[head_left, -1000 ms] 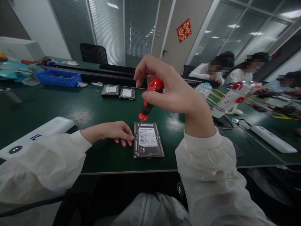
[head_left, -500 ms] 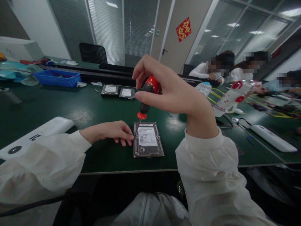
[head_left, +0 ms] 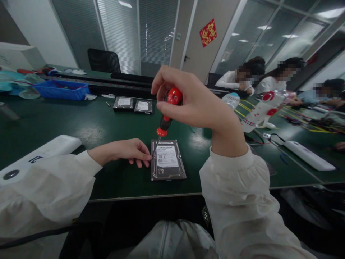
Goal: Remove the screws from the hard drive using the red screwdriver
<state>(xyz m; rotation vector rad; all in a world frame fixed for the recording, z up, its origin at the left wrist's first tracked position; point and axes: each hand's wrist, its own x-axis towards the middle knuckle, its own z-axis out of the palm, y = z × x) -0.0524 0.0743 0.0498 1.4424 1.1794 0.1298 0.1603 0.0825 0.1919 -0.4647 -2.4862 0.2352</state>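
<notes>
In the head view a silver hard drive (head_left: 168, 172) with a white label lies flat near the front edge of the green table. My right hand (head_left: 185, 97) is closed around the red and black handle of a screwdriver (head_left: 162, 129). The screwdriver leans, its shaft slanting down to the drive's left edge. At that same spot, my left hand (head_left: 134, 153) has thumb and forefinger pressed together against the drive's edge, beside the screwdriver's tip. Whatever sits between those fingertips is too small to make out. Its other fingers are curled loosely over the table.
Two more hard drives (head_left: 143, 106) lie farther back, with a small screw-like piece (head_left: 108, 104) beside them. A blue bin (head_left: 63, 90) stands at the back left. White devices (head_left: 309, 155) lie on either side. A clear bottle (head_left: 260, 111) stands right; several people work beyond.
The screwdriver's handle has turned slightly in my right hand, its tip still at the drive's left edge. The whole view has shifted a little; my left hand stays at the drive.
</notes>
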